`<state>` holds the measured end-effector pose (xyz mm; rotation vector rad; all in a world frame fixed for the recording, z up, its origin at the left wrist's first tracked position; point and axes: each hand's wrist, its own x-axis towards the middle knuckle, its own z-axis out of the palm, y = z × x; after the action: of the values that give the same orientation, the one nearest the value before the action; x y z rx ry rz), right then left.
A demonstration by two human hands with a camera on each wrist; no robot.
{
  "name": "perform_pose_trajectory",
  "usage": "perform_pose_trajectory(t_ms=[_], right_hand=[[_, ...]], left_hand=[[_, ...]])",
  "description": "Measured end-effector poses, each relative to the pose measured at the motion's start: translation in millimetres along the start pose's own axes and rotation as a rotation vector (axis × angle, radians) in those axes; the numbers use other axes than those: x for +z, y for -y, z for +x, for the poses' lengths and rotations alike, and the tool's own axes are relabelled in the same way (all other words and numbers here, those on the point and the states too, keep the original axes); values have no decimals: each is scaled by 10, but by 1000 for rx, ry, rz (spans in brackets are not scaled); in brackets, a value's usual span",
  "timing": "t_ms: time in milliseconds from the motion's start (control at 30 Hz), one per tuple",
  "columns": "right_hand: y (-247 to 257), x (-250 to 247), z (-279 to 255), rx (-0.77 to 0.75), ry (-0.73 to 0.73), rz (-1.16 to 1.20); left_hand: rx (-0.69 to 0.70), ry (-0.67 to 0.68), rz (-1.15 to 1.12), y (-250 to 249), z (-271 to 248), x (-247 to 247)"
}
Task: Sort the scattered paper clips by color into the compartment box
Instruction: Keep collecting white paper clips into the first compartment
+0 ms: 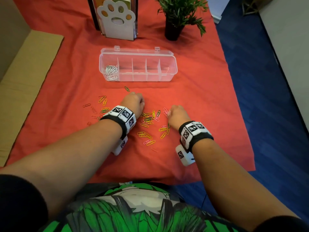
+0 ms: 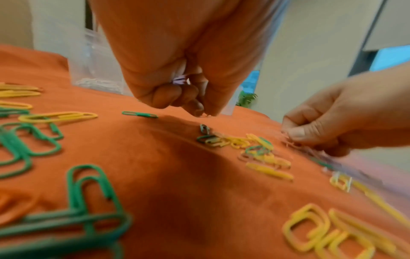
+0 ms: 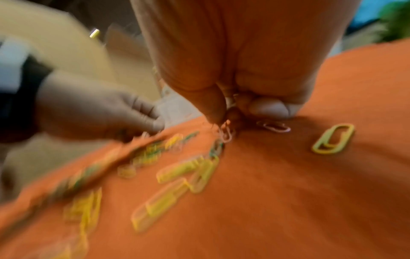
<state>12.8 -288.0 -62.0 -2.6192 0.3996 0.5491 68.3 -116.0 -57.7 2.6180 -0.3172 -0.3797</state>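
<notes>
Yellow, green, pink and red paper clips [image 1: 148, 120] lie scattered on the red cloth, in front of the clear compartment box [image 1: 173, 71]. White clips [image 1: 111, 71] fill its leftmost compartment. My left hand [image 1: 133, 102] is curled, knuckles up, at the pile's far edge. In the left wrist view it keeps pale pink clips [image 2: 180, 81] tucked in the palm, and its fingertips [image 2: 200, 112] touch the cloth. My right hand [image 1: 176, 113] sits at the pile's right side. Its thumb and finger pinch a pink clip [image 3: 226, 135] off the cloth. Another pink clip [image 3: 274, 126] lies just beyond.
A white paw-shaped holder [image 1: 117, 20] and a potted plant [image 1: 175, 17] stand behind the box. Cardboard [image 1: 28, 77] lies left of the cloth, and blue floor [image 1: 267, 114] lies to the right. A lone green clip [image 1: 127, 88] lies between the box and my left hand.
</notes>
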Motion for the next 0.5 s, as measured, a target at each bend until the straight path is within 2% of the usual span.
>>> perform_pose_trajectory(t_ms=[133, 267, 333, 400, 500], right_hand=[[-66, -124, 10, 61, 104, 351], [-21, -119, -33, 134, 193, 937], [44, -153, -66, 152, 270, 1139], [89, -203, -89, 196, 359, 1352], [122, -243, -107, 175, 453, 1610]], left_hand=[[-171, 29, -306, 11, 22, -52], [-487, 251, -1018, -46, -53, -113], [-602, 313, -1263, -58, -109, -152], [-646, 357, -1396, -54, -137, -180], [-644, 362, -1396, -66, -143, -202]])
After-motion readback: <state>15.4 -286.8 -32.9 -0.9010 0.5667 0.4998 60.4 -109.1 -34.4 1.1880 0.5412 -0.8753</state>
